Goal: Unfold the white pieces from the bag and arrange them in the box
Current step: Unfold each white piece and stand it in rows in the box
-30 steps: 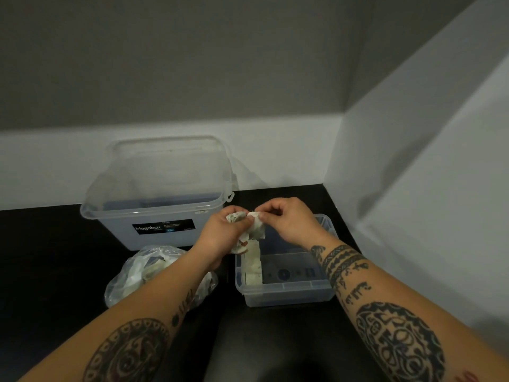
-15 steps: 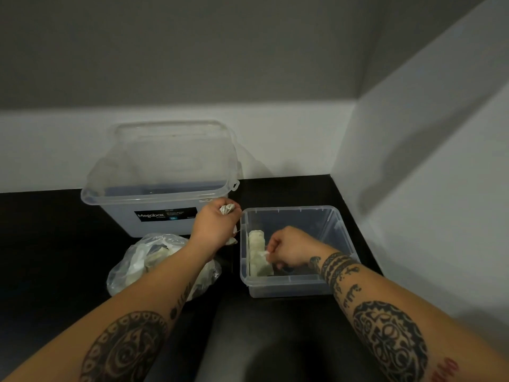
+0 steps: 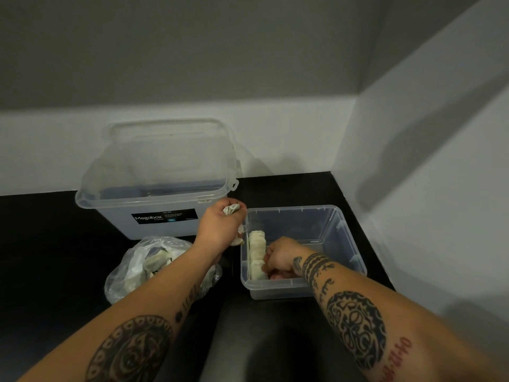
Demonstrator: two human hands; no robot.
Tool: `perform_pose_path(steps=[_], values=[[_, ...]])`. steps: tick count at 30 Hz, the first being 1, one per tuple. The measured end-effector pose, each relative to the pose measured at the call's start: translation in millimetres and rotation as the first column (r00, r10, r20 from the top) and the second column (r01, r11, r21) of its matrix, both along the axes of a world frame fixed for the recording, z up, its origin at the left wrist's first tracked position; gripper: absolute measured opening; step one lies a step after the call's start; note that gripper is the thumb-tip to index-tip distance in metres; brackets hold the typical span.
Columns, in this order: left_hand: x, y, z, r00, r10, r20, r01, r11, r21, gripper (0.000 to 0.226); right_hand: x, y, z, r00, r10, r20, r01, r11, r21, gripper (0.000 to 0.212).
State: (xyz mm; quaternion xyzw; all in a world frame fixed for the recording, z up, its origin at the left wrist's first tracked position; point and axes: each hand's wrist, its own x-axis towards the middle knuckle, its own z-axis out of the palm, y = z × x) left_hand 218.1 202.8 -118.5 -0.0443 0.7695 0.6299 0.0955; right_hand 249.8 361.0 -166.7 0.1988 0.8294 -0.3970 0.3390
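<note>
A small clear plastic box (image 3: 341, 238) stands on the black counter, right of centre. A row of white pieces (image 3: 256, 252) lies along its left wall. My right hand (image 3: 279, 256) is down inside the box, fingers closed on the near white piece at the row's front end. My left hand (image 3: 220, 227) hovers just left of the box rim, closed on a crumpled white piece (image 3: 232, 209) that pokes out above the thumb. A clear plastic bag (image 3: 143, 266) with more white pieces lies under my left forearm.
A large clear storage box (image 3: 154, 194) with its lid on and a dark label stands behind the bag against the back wall. A white wall closes off the right side, close to the small box. The counter is black.
Both hands held one white piece together above the small box. Then my right hand went down into the box with a piece, while my left stayed up with the crumpled one.
</note>
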Motion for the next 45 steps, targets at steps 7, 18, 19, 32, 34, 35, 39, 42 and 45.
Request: perform_pose_path(steps=[7,18,19,32,34,35,39,42,45], values=[[-2,1,8,1.000,0.010,0.022,-0.012,0.997,0.081,0.007,5,8,14,1.000,0.003,0.011,-0.003,0.999,-0.041,0.020],[4,6,27,0.964,-0.081,0.252,-0.010,0.941,0.338,0.012,6,13,39,0.971,-0.084,-0.222,0.078,0.996,-0.035,0.016],[5,7,28,0.952,-0.092,0.291,-0.017,0.936,0.351,0.014,6,14,47,0.948,-0.141,-0.286,0.118,0.988,-0.097,0.013],[10,21,25,0.836,-0.250,0.488,-0.052,0.850,0.524,0.022,22,16,56,0.570,-0.249,-0.783,-0.010,0.951,-0.309,0.017],[9,23,23,0.863,-0.218,0.457,-0.061,0.852,0.520,0.025,22,17,59,0.514,-0.296,-0.805,0.027,0.944,-0.329,0.013],[9,23,21,0.886,-0.172,0.431,-0.080,0.858,0.508,0.027,21,19,61,0.502,-0.319,-0.804,0.047,0.938,-0.343,0.012],[8,19,19,0.970,-0.012,0.243,-0.100,0.890,0.446,0.016,14,29,71,0.549,-0.383,-0.743,0.152,0.920,-0.362,0.012],[13,17,22,0.993,-0.078,0.093,0.046,0.950,0.308,0.015,10,34,71,0.606,-0.298,-0.737,0.104,0.949,-0.299,0.015],[19,21,23,0.983,-0.185,-0.005,0.184,0.970,0.156,0.013,9,31,68,0.615,-0.270,-0.740,0.075,0.955,-0.286,0.015]])
